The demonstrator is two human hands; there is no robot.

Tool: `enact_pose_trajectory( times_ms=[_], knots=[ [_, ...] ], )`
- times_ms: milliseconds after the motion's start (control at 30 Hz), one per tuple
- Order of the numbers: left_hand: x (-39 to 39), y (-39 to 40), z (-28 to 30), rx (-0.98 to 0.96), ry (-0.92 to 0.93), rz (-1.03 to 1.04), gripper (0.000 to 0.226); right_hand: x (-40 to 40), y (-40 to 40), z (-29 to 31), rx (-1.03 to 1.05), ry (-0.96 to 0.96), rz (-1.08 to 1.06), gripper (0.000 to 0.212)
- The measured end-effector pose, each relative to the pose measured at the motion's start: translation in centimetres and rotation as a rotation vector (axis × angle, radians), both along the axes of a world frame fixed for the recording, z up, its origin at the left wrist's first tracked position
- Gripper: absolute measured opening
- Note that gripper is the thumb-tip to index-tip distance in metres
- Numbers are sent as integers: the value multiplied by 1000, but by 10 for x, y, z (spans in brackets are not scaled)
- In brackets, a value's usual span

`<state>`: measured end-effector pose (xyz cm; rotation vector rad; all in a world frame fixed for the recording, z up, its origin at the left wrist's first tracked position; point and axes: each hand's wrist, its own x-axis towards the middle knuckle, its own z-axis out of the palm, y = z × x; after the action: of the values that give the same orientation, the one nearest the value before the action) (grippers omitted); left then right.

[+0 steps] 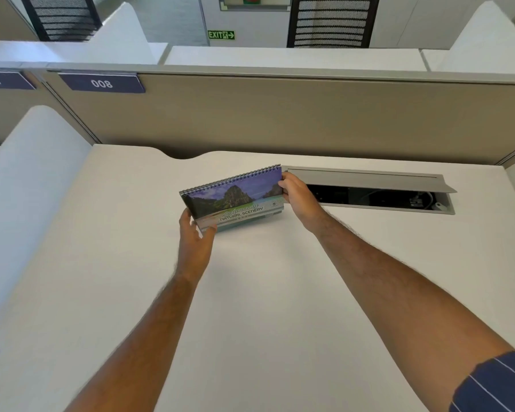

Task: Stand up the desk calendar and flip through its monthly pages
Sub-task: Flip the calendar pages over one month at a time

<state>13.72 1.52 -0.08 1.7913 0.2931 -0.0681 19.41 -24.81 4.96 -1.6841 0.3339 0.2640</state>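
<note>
A spiral-bound desk calendar stands tilted on the white desk, its cover showing a cliff and sea scene with the words "Natural Scenery". The wire binding runs along its top edge. My left hand grips its lower left corner, thumb on the front. My right hand holds its right edge near the top, fingers wrapped behind the cover. The calendar's back and base are hidden from me.
A grey cable hatch lies open in the desk just right of the calendar, with wiring inside. A beige partition labelled 008 closes the far side. White side dividers flank the desk on the left.
</note>
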Motion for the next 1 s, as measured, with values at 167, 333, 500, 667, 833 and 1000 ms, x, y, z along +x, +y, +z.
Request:
enact_pose_trajectory(
  times_ms=[167,333,500,667,833,1000],
  knots=[
    [-24,-10,-14,94,52,-54,87,1,2,0,0,11,-9,37],
    [-33,-21,-13,113,57,55,75,2,4,1,-13,-1,-7,36],
    [-28,-15,-2,147,33,228,59,3,2,0,-27,10,9,33],
    [-18,-3,-2,111,30,372,24,7,0,-1,-29,43,27,39],
    [-14,5,-8,3,25,402,16,9,-1,-3,55,99,6,54],
    [-17,9,-8,-42,66,405,13,8,-1,1,49,96,10,63]
  ],
)
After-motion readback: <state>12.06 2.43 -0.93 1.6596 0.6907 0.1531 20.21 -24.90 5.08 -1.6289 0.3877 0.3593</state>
